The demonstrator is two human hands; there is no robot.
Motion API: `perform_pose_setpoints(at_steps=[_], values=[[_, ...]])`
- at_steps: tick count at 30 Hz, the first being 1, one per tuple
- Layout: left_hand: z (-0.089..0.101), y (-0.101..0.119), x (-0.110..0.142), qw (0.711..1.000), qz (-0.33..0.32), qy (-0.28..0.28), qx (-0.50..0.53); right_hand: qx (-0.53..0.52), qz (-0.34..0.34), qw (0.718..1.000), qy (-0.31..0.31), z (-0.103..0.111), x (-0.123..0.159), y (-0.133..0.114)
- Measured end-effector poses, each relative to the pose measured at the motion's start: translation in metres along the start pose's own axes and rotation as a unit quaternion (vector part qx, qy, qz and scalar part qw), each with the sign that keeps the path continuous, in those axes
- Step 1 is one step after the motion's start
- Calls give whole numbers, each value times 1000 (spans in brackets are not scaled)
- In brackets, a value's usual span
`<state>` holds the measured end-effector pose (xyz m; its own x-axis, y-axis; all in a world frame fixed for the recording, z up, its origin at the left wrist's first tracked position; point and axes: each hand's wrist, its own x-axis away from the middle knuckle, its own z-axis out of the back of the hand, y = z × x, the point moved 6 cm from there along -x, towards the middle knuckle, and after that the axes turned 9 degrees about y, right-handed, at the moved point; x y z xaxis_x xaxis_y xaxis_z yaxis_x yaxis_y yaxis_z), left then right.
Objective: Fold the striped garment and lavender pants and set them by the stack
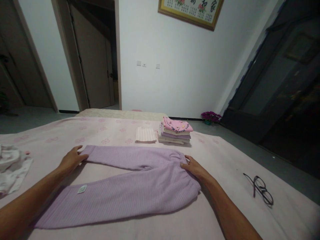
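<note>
Lavender ribbed pants [140, 186] lie spread out on the bed, legs toward the left and gathered waistband toward the right. A small pale label shows on the nearer leg. My left hand [73, 158] pinches the cuff of the farther leg between thumb and fingers. At the waistband's far corner, my right hand [193, 166] grips the fabric, thumb on top. Beyond the pants stands a stack of folded clothes [175, 131] with a pink printed piece on top. Beside it lies a folded striped cloth [145, 135].
Black-framed glasses [262, 190] rest on the pink floral sheet [225, 160] at the right. Crumpled white clothing [13, 166] lies at the left edge. Purple flowers [211, 116] stand on the floor past the bed, near the white wall.
</note>
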<state>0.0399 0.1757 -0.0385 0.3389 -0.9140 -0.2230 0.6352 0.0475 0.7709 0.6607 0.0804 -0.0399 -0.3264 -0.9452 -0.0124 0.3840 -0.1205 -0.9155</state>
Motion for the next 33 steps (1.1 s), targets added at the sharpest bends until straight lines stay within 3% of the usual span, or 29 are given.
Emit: perform_pose_setpoints(at_steps=[2, 4, 7, 8, 10, 13, 16, 21, 25, 27, 29, 30, 32, 33], values=[[7, 15, 11, 991, -92, 39, -90, 130, 20, 991, 5, 5, 11, -6], [7, 37, 31, 969, -206, 43, -130, 270, 62, 959, 60, 13, 23, -23], [-4, 59, 72, 955, -274, -41, -106, 352, 174, 915, 94, 9, 52, -64], [-8, 63, 86, 952, -283, -72, -98, 340, 214, 914, 67, 1, 65, -77], [-15, 69, 112, 940, -307, -114, -98, 295, 271, 915, -47, -23, 93, -95], [-20, 74, 137, 927, -329, -142, -107, 276, 347, 872, -207, -61, 138, -104], [-19, 79, 145, 928, -306, -189, -100, 283, 391, 835, -266, -80, 162, -99], [-11, 81, 156, 914, -229, -326, -72, 211, 311, 861, -343, -68, 162, -92], [-11, 70, 158, 885, -164, -428, -81, 152, 85, 865, -471, -52, 150, -75], [-11, 64, 138, 903, -141, -391, -105, 108, 30, 907, -406, -41, 122, -70], [-5, 57, 104, 938, -128, -290, -138, 88, 72, 968, -224, -22, 78, -70], [-1, 54, 86, 953, -124, -227, -158, 101, 108, 982, -116, -10, 56, -70], [8, 46, 52, 966, -106, -116, -205, 201, 148, 967, 46, 9, 21, -64], [11, 41, 38, 966, -92, -78, -229, 269, 142, 948, 89, 14, 6, -59]])
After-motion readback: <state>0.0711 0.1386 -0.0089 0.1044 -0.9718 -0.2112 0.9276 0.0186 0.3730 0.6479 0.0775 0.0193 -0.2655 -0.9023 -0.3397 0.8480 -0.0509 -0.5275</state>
